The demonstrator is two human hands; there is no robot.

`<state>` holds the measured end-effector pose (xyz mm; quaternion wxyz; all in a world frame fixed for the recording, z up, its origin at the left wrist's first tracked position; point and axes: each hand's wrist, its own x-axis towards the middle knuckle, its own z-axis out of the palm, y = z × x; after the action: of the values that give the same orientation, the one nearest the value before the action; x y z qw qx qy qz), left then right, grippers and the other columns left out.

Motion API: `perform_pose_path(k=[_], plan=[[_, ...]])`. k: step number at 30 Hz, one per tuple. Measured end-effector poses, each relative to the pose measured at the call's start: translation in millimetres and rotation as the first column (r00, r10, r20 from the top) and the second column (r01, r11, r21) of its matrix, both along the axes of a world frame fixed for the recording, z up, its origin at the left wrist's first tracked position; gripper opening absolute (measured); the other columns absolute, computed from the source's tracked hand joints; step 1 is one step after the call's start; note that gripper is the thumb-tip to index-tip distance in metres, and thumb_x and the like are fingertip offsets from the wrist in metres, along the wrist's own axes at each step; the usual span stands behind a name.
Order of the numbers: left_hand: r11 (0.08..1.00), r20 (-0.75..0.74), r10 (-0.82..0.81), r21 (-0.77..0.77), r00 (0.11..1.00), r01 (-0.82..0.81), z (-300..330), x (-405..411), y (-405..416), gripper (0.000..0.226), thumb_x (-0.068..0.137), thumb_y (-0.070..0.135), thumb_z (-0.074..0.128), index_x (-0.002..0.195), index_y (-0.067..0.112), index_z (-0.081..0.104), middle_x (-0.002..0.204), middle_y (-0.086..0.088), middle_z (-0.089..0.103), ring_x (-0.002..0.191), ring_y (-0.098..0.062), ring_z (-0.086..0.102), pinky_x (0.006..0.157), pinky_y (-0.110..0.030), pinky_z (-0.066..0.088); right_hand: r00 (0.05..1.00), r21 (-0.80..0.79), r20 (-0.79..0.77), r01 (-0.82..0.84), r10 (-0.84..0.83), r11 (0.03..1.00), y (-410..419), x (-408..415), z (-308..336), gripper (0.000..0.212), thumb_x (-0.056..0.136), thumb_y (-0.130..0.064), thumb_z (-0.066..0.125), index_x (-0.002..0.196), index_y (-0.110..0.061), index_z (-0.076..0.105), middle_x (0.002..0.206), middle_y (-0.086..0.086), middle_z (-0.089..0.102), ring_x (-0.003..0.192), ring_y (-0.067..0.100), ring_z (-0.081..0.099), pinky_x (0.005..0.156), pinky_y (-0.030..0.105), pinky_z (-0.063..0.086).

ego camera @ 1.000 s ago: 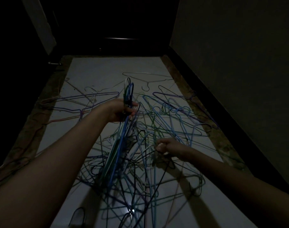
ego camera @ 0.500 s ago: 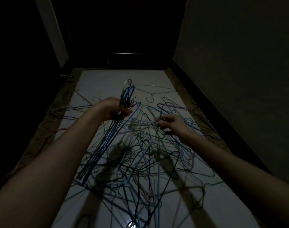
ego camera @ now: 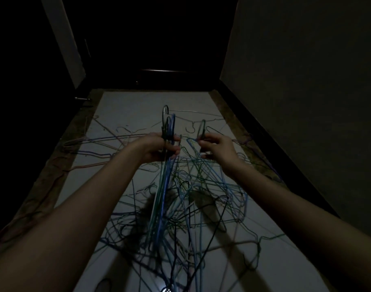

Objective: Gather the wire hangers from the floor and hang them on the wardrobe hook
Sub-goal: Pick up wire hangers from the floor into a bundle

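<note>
My left hand (ego camera: 159, 147) grips a bunch of several wire hangers (ego camera: 162, 186) by their necks, hooks pointing up, blue and green bodies hanging down. My right hand (ego camera: 217, 147) pinches the neck of a single pale green hanger (ego camera: 202, 128), lifted close beside the bunch. A tangled pile of coloured wire hangers (ego camera: 201, 199) lies on the pale floor (ego camera: 138, 106) beneath both hands. More loose hangers (ego camera: 91, 142) are scattered to the left. No wardrobe hook is visible in the dim room.
A dark wall (ego camera: 307, 81) with a black skirting runs along the right. A dark doorway or wardrobe (ego camera: 155, 49) closes the far end, with a pale door frame (ego camera: 62, 39) at the left. A brown floor border (ego camera: 45, 175) edges the pale floor.
My right hand has risen from the pile with one hanger and moved up beside the bunch. My left hand has lifted its bunch higher and more upright.
</note>
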<state>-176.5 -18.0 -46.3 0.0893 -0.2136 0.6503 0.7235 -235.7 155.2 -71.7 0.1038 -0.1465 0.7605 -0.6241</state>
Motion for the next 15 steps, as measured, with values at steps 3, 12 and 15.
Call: perform_pose_path(k=[3,12,15], plan=[[0.996,0.011,-0.068,-0.062,0.998,0.069,-2.5,-0.2,10.7,0.028,0.086,-0.01,0.057,0.104,0.011,0.06,0.086,-0.011,0.064,0.074,-0.018,0.063,0.055,-0.023,0.055,0.998,-0.036,0.014,-0.058,0.058,0.998,-19.5,5.4,3.6,0.012,0.088,-0.001,0.058,0.099,-0.001,0.064,0.087,0.006,0.065,0.073,0.013,0.061,0.055,0.017,0.052],[0.996,-0.018,-0.049,-0.073,0.999,0.048,-20.3,1.9,11.1,0.033,0.085,-0.013,0.053,0.112,0.006,0.058,0.089,-0.01,0.064,0.076,-0.018,0.063,0.053,-0.021,0.054,0.992,-0.042,0.012,-0.125,0.126,0.991,-33.1,8.7,-5.7,0.016,0.084,0.007,0.059,0.099,0.001,0.062,0.09,0.014,0.064,0.078,0.021,0.065,0.062,0.022,0.057],[0.998,-0.006,0.004,-0.058,1.0,-0.004,-23.4,3.6,11.4,0.027,0.086,-0.012,0.053,0.106,0.005,0.058,0.078,-0.008,0.059,0.058,-0.013,0.061,0.038,-0.013,0.043,0.981,-0.008,0.049,-0.189,0.189,0.982,-31.5,10.9,-8.6,0.019,0.085,0.004,0.06,0.105,0.003,0.06,0.083,0.006,0.063,0.071,0.012,0.063,0.059,0.019,0.055]])
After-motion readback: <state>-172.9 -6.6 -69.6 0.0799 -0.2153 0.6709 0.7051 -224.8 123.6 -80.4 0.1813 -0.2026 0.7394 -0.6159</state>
